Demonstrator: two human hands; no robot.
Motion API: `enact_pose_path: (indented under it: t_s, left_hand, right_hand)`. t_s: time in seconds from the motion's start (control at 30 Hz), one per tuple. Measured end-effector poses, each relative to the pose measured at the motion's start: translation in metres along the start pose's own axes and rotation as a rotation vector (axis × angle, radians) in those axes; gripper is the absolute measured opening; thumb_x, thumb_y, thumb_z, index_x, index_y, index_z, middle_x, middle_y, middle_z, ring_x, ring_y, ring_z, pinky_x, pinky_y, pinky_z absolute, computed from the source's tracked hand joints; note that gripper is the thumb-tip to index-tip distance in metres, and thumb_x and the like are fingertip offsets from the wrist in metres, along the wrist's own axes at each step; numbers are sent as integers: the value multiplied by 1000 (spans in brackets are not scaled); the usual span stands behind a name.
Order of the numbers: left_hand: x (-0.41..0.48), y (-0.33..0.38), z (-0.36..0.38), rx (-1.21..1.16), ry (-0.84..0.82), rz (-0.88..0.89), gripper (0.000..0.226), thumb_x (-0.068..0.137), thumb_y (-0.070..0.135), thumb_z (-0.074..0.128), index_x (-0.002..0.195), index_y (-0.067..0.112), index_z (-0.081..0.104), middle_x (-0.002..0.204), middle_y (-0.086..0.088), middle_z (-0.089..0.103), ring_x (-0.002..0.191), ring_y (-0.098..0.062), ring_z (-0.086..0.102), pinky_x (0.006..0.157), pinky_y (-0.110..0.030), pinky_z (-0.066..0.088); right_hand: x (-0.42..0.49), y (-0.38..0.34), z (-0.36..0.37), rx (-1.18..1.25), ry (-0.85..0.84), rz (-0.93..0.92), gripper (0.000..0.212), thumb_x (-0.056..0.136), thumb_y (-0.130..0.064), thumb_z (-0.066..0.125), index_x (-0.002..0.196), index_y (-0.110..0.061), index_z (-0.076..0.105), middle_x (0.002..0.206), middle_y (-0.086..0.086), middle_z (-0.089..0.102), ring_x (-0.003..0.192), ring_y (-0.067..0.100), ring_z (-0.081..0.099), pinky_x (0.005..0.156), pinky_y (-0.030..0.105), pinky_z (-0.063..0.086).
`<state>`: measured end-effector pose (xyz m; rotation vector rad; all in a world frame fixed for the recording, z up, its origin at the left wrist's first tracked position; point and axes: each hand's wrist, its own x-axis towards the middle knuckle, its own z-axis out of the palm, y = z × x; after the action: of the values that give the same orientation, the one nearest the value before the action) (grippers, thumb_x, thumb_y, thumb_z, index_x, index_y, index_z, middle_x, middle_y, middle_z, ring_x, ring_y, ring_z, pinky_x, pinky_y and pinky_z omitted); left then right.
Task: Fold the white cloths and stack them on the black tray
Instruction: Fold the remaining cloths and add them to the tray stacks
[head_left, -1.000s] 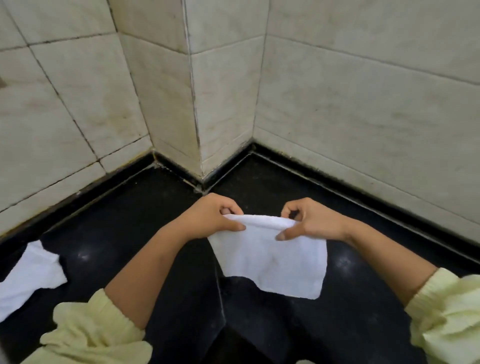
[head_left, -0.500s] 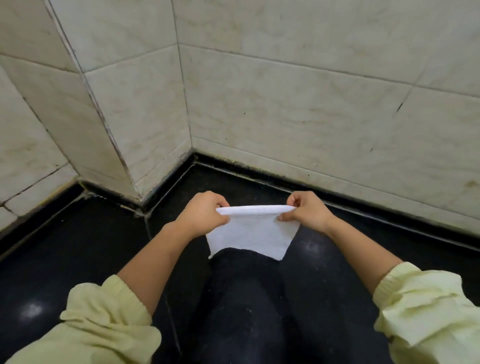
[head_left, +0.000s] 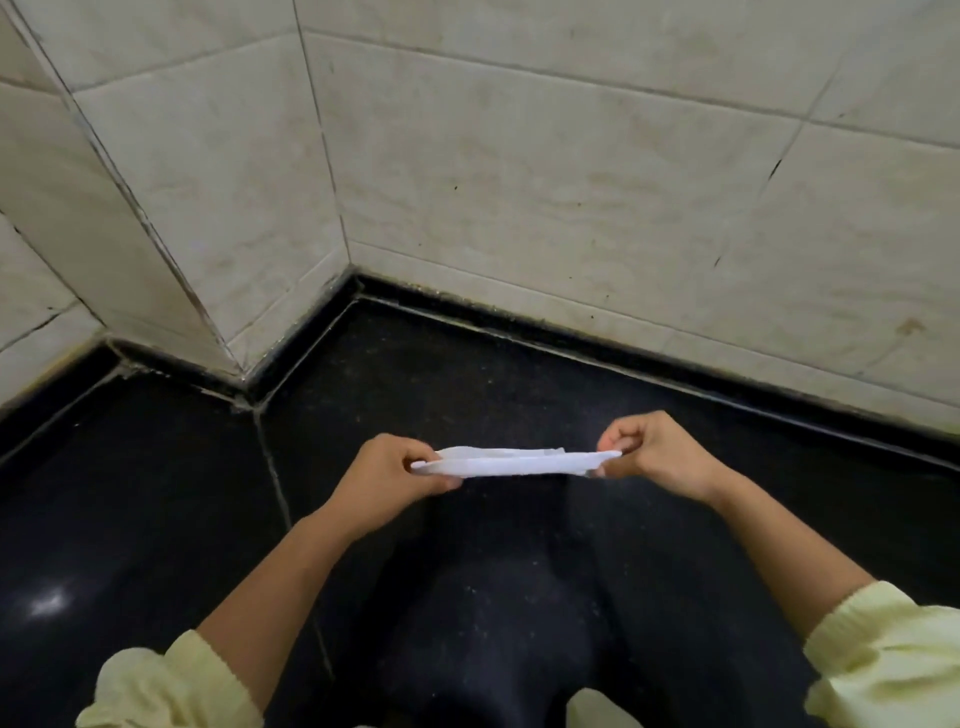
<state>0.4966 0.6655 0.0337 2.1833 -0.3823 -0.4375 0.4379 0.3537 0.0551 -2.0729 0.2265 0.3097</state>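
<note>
The white cloth (head_left: 511, 462) sits mid-frame, pulled flat and seen edge-on, so its layers are hard to count. Left hand (head_left: 387, 480) pinches one end, right hand (head_left: 654, 454) pinches the other. Glossy black floor (head_left: 156, 519) below, beige tiled wall (head_left: 519, 182) up top, pale yellow sleeves (head_left: 166, 691) cut off at the bottom corners.

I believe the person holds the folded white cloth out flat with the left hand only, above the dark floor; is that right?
Not quite: the head view shows both hands holding it, the left hand pinching one end of the white cloth and the right hand the other. It is held out flat above the dark floor.
</note>
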Motion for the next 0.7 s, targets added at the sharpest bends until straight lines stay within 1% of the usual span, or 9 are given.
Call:
enact_pose_path:
  t_s: [0.1, 0.2, 0.27, 0.33, 0.37, 0.47, 0.53, 0.6, 0.7]
  left_hand:
    - [-11, -16, 16, 14, -162, -101, 11, 72, 28, 83, 72, 19, 77, 56, 10, 62, 53, 2, 54, 52, -10, 37]
    - [-18, -35, 30, 56, -294, -203, 17, 73, 35, 80, 77, 19, 77, 68, 8, 68, 62, -2, 61, 61, -15, 42]
    - [-19, -48, 37, 63, -318, -253, 29, 73, 40, 79, 76, 11, 75, 66, 3, 64, 60, -3, 57, 61, -19, 42]
    - [-17, -57, 41, 18, -298, -288, 35, 75, 37, 78, 66, 4, 67, 58, 2, 52, 54, -3, 49, 57, -20, 38]
    - [-15, -58, 42, -8, -275, -303, 33, 77, 33, 78, 61, 8, 64, 55, 4, 50, 52, -3, 47, 56, -19, 37]
    - [-8, -63, 47, -116, -207, -346, 24, 84, 23, 73, 64, 12, 65, 54, 8, 58, 54, -2, 55, 59, -21, 47]
    - [-2, -69, 51, -204, -170, -370, 18, 88, 19, 68, 79, 4, 70, 70, -1, 70, 71, -13, 68, 74, -34, 58]
    - [5, -74, 53, -221, -136, -405, 24, 91, 19, 63, 97, -3, 69, 95, -16, 71, 94, -30, 69, 87, -47, 56]
    - [20, -76, 59, -186, -65, -438, 24, 93, 22, 59, 93, 0, 68, 101, -20, 69, 98, -35, 66, 89, -51, 54]
  right_hand:
    - [-13, 31, 14, 41, -100, 93, 14, 69, 8, 78, 72, -5, 72, 67, 5, 72, 62, 8, 63, 63, 16, 48]
    - [-21, 56, 31, 8, -163, 179, 10, 69, -1, 81, 74, -7, 76, 69, 5, 72, 66, 10, 63, 67, 19, 48]
    - [-24, 66, 42, 18, -170, 230, 8, 70, -5, 83, 75, -7, 77, 70, 5, 72, 66, 11, 63, 68, 20, 49]
    - [-23, 74, 48, 46, -136, 268, 9, 71, -10, 84, 75, -7, 77, 72, 5, 73, 67, 11, 65, 69, 21, 50]
    - [-21, 76, 49, 63, -108, 281, 9, 71, -11, 83, 75, -6, 76, 71, 4, 72, 67, 10, 65, 69, 21, 50]
    - [-9, 83, 51, 110, -10, 303, 11, 74, -10, 81, 76, -2, 74, 70, 3, 72, 72, 14, 67, 70, 27, 54]
    - [0, 86, 54, 141, 51, 333, 7, 78, -5, 77, 76, -1, 71, 74, 8, 72, 77, 20, 68, 77, 35, 58]
    - [10, 86, 57, 129, 105, 354, 7, 82, -3, 73, 76, -4, 69, 80, 12, 72, 82, 26, 69, 82, 40, 58]
    - [28, 86, 61, 43, 159, 360, 8, 85, -9, 69, 77, -11, 69, 84, 11, 72, 87, 26, 69, 83, 40, 57]
